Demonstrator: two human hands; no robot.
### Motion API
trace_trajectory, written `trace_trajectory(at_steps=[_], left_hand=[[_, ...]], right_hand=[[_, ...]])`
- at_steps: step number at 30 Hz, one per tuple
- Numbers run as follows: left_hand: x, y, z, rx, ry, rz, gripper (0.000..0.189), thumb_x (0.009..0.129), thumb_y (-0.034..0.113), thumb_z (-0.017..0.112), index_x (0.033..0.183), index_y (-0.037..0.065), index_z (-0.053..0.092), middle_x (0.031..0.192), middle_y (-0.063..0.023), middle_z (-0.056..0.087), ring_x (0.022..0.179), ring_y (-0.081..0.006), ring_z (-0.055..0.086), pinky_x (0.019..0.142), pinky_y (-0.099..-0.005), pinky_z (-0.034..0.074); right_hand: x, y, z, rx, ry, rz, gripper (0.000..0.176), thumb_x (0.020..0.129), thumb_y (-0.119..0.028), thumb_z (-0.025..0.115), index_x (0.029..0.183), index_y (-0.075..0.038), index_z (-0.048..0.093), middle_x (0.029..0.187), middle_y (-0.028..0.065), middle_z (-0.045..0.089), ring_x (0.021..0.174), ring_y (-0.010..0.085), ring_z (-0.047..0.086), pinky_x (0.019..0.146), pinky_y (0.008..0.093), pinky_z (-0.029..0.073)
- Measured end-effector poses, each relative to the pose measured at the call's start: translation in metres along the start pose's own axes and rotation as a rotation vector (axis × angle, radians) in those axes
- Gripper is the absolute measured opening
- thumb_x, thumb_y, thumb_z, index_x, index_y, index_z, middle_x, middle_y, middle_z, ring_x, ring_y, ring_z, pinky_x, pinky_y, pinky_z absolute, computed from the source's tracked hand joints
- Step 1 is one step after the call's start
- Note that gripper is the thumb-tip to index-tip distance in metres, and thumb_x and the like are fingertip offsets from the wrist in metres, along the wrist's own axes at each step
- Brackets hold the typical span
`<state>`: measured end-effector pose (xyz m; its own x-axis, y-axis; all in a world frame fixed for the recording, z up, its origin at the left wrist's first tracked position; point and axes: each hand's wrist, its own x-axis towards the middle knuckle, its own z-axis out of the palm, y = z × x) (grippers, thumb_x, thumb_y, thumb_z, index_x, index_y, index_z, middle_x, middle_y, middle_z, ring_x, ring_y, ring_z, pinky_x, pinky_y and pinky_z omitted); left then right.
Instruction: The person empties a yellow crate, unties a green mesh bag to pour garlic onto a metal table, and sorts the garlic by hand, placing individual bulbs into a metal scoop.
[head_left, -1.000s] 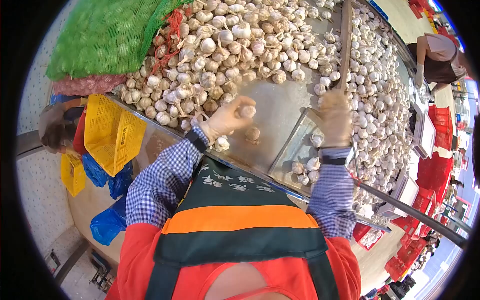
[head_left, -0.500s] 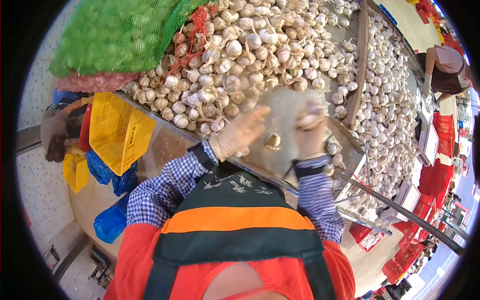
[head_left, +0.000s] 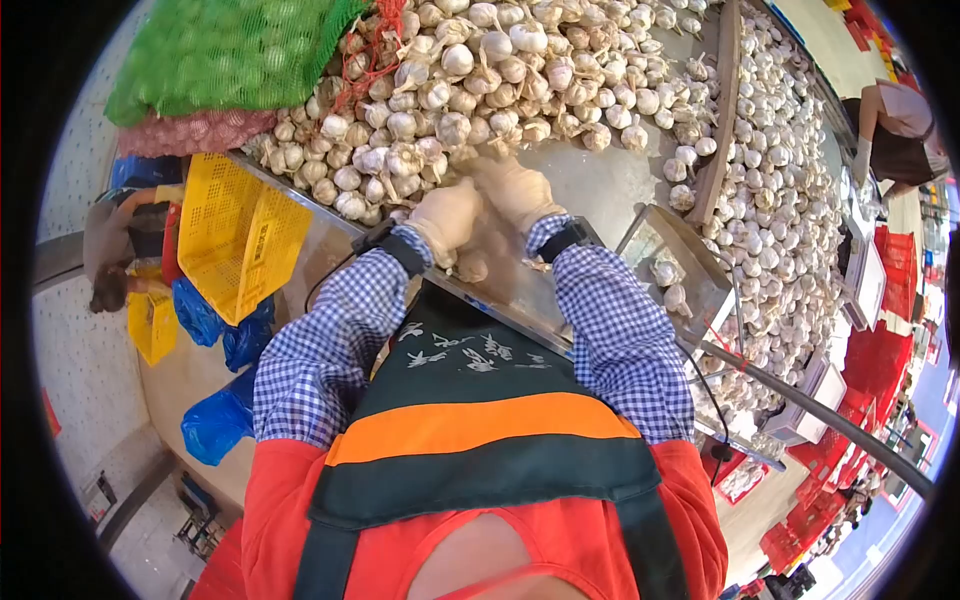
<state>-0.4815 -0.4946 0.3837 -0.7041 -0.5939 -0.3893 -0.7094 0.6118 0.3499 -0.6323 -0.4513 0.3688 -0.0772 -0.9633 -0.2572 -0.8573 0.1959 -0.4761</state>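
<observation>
Heaped garlic bulbs [head_left: 440, 100] lie on a metal table [head_left: 590, 190]. At the near edge of the heap, my gloved left hand [head_left: 446, 218] is bent, its fingertips hidden behind the hand and among blur. Close beside it, my gloved right hand [head_left: 517, 190] reaches to the bulbs, fingers smeared by motion. What either hand holds cannot be made out. A single blurred bulb [head_left: 472, 266] sits just below my left hand, by the table edge.
A wooden divider [head_left: 722, 120] separates more garlic [head_left: 775, 200] at right. Green net sacks [head_left: 225, 60] stand upper left above a yellow crate [head_left: 235, 240] and blue bags [head_left: 218, 425]. Two people [head_left: 125, 235], [head_left: 895, 130] work at the sides. A metal bar [head_left: 820, 415] crosses lower right.
My right hand has moved left from the metal tray's side to beside my left hand; the bulb seen in it is no longer visible. My left hand has curled in.
</observation>
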Motion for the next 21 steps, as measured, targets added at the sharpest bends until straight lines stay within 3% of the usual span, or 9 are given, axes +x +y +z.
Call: trace_trajectory(at_steps=[3,4,7,9,13,16,18,20,21], left_hand=[[-0.014,-0.006,-0.022,-0.375,0.151,0.160,0.034,0.078,0.023,0.068,0.104,0.004,0.055,0.094,-0.0135,0.058,0.086,-0.0251,0.061,0.073,-0.0311,0.049],[-0.022,-0.004,-0.035,-1.101,-0.096,-0.039,0.026,0.085,0.024,0.065,0.101,0.006,0.056,0.090,-0.0049,0.057,0.084,-0.0160,0.058,0.072,-0.0253,0.046],[-0.040,-0.010,-0.045,-1.743,-0.002,-0.060,0.019,0.095,0.024,0.054,0.104,0.007,0.054,0.086,-0.0036,0.057,0.067,-0.0109,0.051,0.061,-0.0223,0.044],[-0.053,-0.012,-0.049,-1.803,-0.047,-0.003,0.021,0.096,0.027,0.051,0.104,0.007,0.054,0.086,-0.0039,0.057,0.063,-0.0101,0.049,0.055,-0.0217,0.040],[-0.066,-0.020,-0.028,-1.864,-0.072,0.008,0.029,0.096,0.036,0.048,0.102,0.009,0.056,0.085,-0.0033,0.058,0.057,-0.0086,0.045,0.046,-0.0208,0.033],[-0.067,-0.008,-0.026,-1.814,0.133,-0.145,0.027,0.095,0.035,0.050,0.099,0.009,0.057,0.086,-0.0022,0.058,0.059,-0.0095,0.047,0.049,-0.0211,0.036],[-0.061,-0.006,-0.026,-1.618,0.131,-0.169,0.022,0.092,0.030,0.055,0.098,0.010,0.058,0.091,-0.0031,0.060,0.066,-0.0123,0.053,0.058,-0.0253,0.043],[-0.051,-0.010,-0.020,-1.416,0.135,-0.194,0.017,0.089,0.026,0.059,0.097,0.010,0.059,0.096,-0.0040,0.061,0.072,-0.0152,0.059,0.066,-0.0294,0.049],[-0.046,-0.014,-0.009,-0.724,0.183,-0.092,0.016,0.087,0.022,0.059,0.099,0.011,0.060,0.101,-0.0067,0.061,0.078,-0.0200,0.062,0.071,-0.0338,0.050]], right_hand=[[-0.011,0.018,-0.013,-0.039,-0.101,-0.047,0.048,0.083,-0.026,0.059,0.129,-0.017,0.049,0.124,0.0134,0.054,0.103,0.0323,0.061,0.083,0.0417,0.051],[-0.012,0.030,-0.007,0.019,-0.091,-0.087,0.049,0.082,-0.027,0.060,0.128,-0.015,0.049,0.124,0.0139,0.054,0.103,0.0330,0.060,0.083,0.0420,0.051],[-0.026,0.048,-0.012,0.091,0.006,-0.199,0.044,0.082,-0.028,0.061,0.121,-0.010,0.052,0.107,0.0127,0.062,0.089,0.0287,0.065,0.072,0.0380,0.054],[-0.027,0.059,-0.019,0.915,-0.111,0.119,0.033,0.085,-0.029,0.059,0.111,-0.010,0.057,0.085,0.0066,0.064,0.073,0.0181,0.064,0.060,0.0294,0.052],[-0.027,0.084,-0.026,1.352,-0.352,0.202,0.027,0.086,-0.030,0.058,0.104,-0.010,0.060,0.074,0.0003,0.060,0.066,0.0094,0.059,0.055,0.0224,0.046],[-0.038,0.035,-0.035,0.298,-0.264,-0.189,0.022,0.084,-0.023,0.058,0.098,-0.007,0.062,0.079,0.0102,0.065,0.072,0.0212,0.064,0.061,0.0327,0.052],[-0.047,0.019,-0.006,0.019,-0.230,-0.474,0.025,0.080,-0.023,0.060,0.096,-0.004,0.064,0.089,0.0148,0.066,0.080,0.0294,0.065,0.070,0.0378,0.053],[-0.050,0.007,0.015,-0.131,-0.205,-0.458,0.028,0.079,-0.023,0.061,0.099,-0.005,0.065,0.092,0.0153,0.066,0.081,0.0311,0.065,0.071,0.0386,0.053],[-0.053,-0.001,0.014,-0.283,-0.185,-0.451,0.031,0.078,-0.024,0.062,0.103,-0.006,0.066,0.094,0.0159,0.066,0.083,0.0327,0.065,0.072,0.0394,0.053]])
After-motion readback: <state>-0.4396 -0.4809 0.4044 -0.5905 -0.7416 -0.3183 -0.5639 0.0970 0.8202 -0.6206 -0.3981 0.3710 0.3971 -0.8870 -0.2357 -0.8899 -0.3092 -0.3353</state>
